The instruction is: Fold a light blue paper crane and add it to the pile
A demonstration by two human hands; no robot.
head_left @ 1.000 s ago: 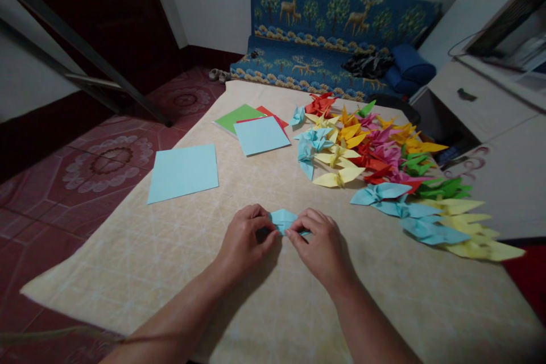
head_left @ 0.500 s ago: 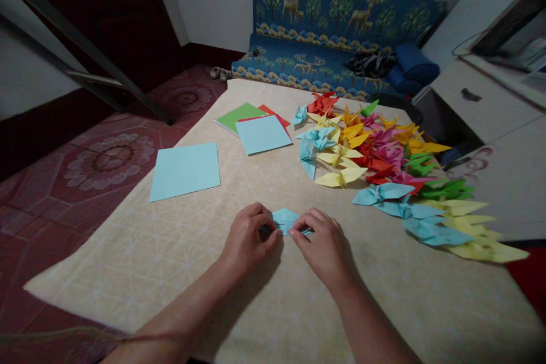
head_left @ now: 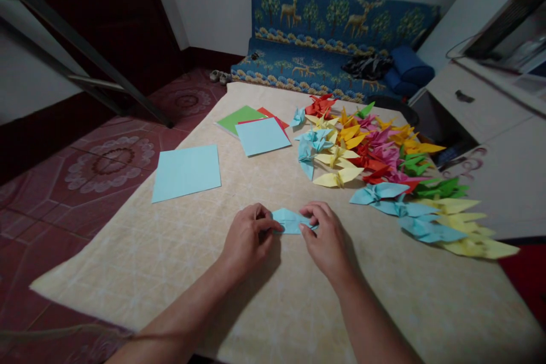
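Note:
Between my hands, low over the cloth-covered table (head_left: pixel 170 273), is a partly folded piece of light-blue origami paper (head_left: pixel 292 224). My left hand (head_left: pixel 251 236) pinches its left end, the fingertips hiding that corner. At the opposite end my right hand (head_left: pixel 326 236) has thumb and fingers closed on the paper's right edge. The middle of the paper shows a raised flap at the top and a flat band along the bottom. To the right lie folded paper cranes in several colours, with a light-blue crane (head_left: pixel 377 192) among the nearest.
A loose light-blue sheet (head_left: pixel 187 173) lies on the left. Behind it, another blue sheet (head_left: pixel 264 136) rests over a green sheet (head_left: pixel 241 118) and red ones. A blue patterned sofa (head_left: pixel 307 62) stands beyond the table, a white cabinet (head_left: pixel 490 125) at right, a metal frame (head_left: pixel 123 85) at left.
My right hand has shifted slightly outward to the right along the paper, so more of its middle shows. My left hand keeps its pinch. The camera view has moved a little.

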